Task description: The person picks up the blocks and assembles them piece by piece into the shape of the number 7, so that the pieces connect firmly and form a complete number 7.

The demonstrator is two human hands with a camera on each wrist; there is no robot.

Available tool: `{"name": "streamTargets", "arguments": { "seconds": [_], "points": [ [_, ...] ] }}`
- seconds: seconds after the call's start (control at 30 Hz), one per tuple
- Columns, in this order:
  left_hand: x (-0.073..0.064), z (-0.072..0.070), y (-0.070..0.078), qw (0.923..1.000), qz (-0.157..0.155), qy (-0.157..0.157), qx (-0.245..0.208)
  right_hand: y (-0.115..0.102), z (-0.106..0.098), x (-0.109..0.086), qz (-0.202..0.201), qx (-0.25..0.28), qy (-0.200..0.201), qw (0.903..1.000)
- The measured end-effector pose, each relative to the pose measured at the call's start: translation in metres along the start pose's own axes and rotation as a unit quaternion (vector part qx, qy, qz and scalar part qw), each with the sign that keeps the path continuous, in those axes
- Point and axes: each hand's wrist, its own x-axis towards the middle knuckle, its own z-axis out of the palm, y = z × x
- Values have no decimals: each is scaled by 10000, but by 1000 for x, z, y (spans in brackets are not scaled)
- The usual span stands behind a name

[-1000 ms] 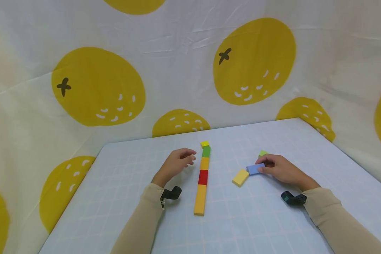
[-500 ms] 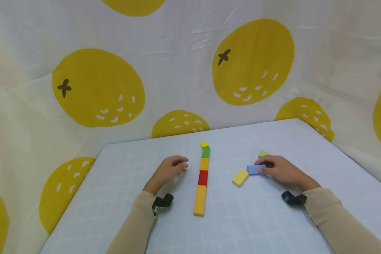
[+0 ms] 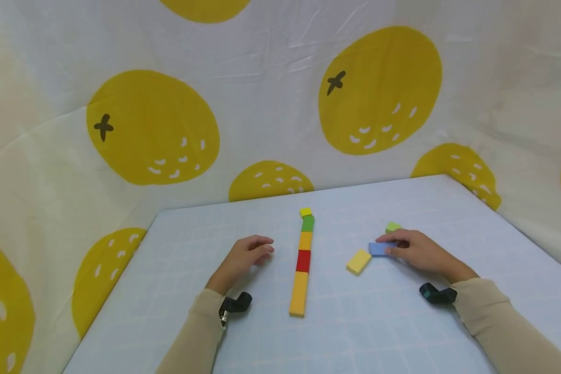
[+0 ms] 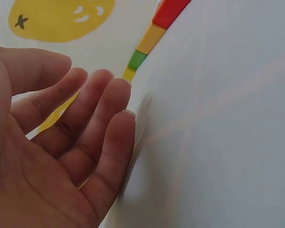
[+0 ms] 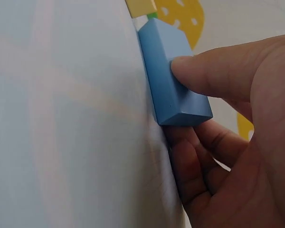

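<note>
My right hand [image 3: 418, 252] pinches a blue rectangular block [image 3: 377, 249] lying on the table. In the right wrist view its thumb presses on one broad face of the blue block [image 5: 173, 76]; part of the fingers is hidden behind it. Just left of that block lies a pale yellow block [image 3: 359, 262]. A light green block [image 3: 392, 227] sits beyond the right hand, partly covered by it. My left hand [image 3: 243, 259] hovers left of the block row, fingers loosely bent, holding nothing; its palm shows in the left wrist view.
Along the table's middle runs a row of blocks: a long orange one [image 3: 298, 295], a red one [image 3: 303, 261], an orange one [image 3: 305, 240], a green one [image 3: 308, 223] and a small yellow one [image 3: 306, 212]. A fruit-patterned curtain [image 3: 271, 104] stands behind the table [image 3: 355, 332].
My left hand has drawn back to the left and nearer to me, away from the row. The right hand keeps its grip while the blue block has turned slightly.
</note>
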Motion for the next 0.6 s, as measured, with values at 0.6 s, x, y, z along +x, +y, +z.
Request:
{"name": "streamTargets", "arguments": {
  "seconds": [0.6],
  "points": [
    [-25,-19,-17,9973,45,-67,-732,-10,2,0,212,-212,-79,9995]
  ]
}}
